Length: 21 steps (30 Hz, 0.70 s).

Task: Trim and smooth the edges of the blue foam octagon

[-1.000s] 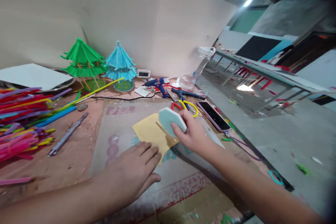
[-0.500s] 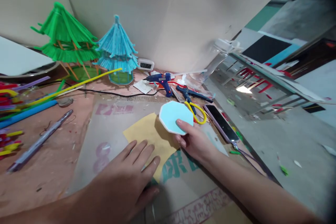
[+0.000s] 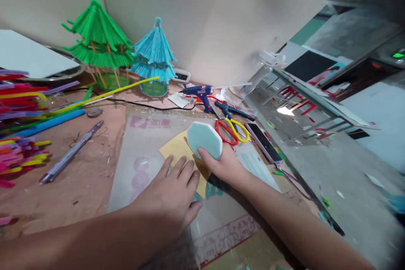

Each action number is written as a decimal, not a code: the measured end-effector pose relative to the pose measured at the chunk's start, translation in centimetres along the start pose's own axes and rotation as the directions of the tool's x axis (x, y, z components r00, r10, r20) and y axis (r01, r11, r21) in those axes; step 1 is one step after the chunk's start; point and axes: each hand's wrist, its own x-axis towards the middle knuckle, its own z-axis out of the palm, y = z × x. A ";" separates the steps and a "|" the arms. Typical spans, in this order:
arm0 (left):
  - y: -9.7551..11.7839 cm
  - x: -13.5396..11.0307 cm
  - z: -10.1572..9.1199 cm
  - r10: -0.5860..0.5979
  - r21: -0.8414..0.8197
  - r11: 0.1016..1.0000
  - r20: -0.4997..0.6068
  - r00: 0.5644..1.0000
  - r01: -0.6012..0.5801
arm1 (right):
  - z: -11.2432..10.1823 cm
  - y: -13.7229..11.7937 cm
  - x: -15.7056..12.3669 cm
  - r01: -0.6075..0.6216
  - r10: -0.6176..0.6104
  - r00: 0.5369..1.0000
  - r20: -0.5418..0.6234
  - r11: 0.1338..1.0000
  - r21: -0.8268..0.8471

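Note:
My right hand [image 3: 226, 162] grips a pale blue octagonal piece with white edges [image 3: 205, 138], thumb on its face and the other fingers behind it. The piece is tilted up above a yellow sheet of paper [image 3: 174, 147]. Spread out beside it, my left hand [image 3: 177, 190] rests with its fingertips on the paper's lower left part. Beneath the paper lies a printed, clear-looking plastic sheet [image 3: 126, 168]. Scissors with red and yellow handles [image 3: 239, 130] lie just beyond my right hand.
A green pipe-cleaner pavilion [image 3: 99, 42] and a blue one [image 3: 155, 59] stand at the back. A blue glue gun [image 3: 201, 93], pliers [image 3: 232, 112] and a phone [image 3: 262, 142] lie to the right. Pipe cleaners [image 3: 22, 152] and a pen [image 3: 72, 152] are at left. The table edge drops off at right.
The view has shifted, so the table things sit further right on the left side. My right hand has tipped the octagonal piece more upright; the red scissor handle now shows. My left hand stays on the paper.

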 end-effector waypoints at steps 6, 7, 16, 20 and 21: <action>0.3 -0.2 0.6 -0.034 -0.047 0.998 -0.092 0.995 0.029 | -1.8 0.2 -2.8 0.030 -0.020 0.996 0.090 0.992 -0.121; 0.3 -0.3 0.7 -0.029 -0.043 0.999 -0.111 0.993 0.024 | -1.5 0.2 -2.4 0.061 -0.049 0.995 0.091 0.989 -0.135; 0.3 -0.5 0.3 -0.019 -0.023 1.000 -0.124 0.992 0.016 | -0.6 -0.5 0.9 0.044 -0.039 0.996 0.084 0.998 -0.053; 0.5 -0.4 0.3 -0.033 -0.044 0.999 -0.132 0.991 0.027 | -2.5 -1.0 -1.8 0.058 -0.046 0.982 0.184 0.997 -0.058; 0.5 -0.4 0.3 -0.026 -0.042 0.999 -0.136 0.990 0.021 | -2.4 -1.1 -1.8 0.074 -0.062 0.983 0.174 0.995 -0.063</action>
